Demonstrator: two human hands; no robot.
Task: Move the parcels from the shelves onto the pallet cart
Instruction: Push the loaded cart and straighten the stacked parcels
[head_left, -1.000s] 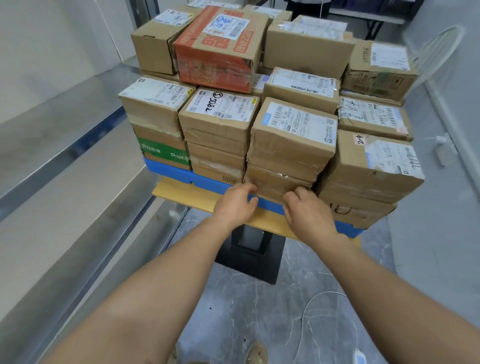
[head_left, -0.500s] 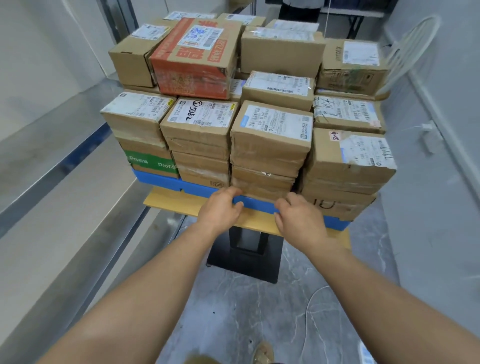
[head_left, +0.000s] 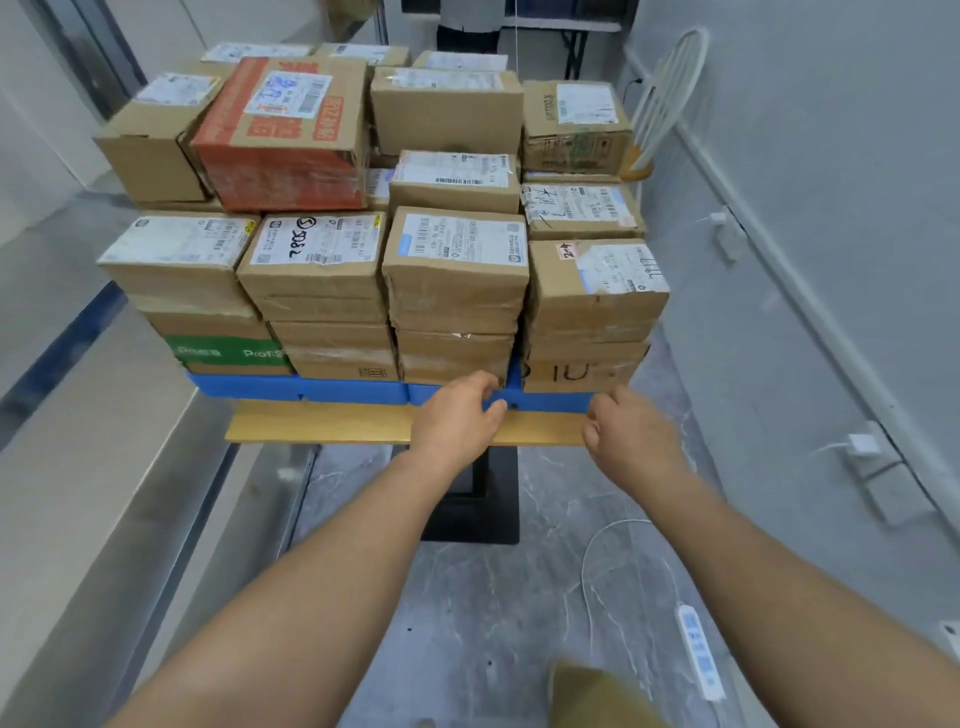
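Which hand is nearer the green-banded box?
Left. The left hand grips the edge of the blue pallet, right of the green-banded box; the right hand is farther right.

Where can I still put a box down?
The tan ledge is bare left of the left hand, below the blue pallet. The front boxes sit lower than the back ones, tops bare. The pallet itself is packed full.

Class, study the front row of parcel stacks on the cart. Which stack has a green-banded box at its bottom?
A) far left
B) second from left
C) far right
A: the green-banded box sits lowest in the far-left front stack, just above the blue pallet.
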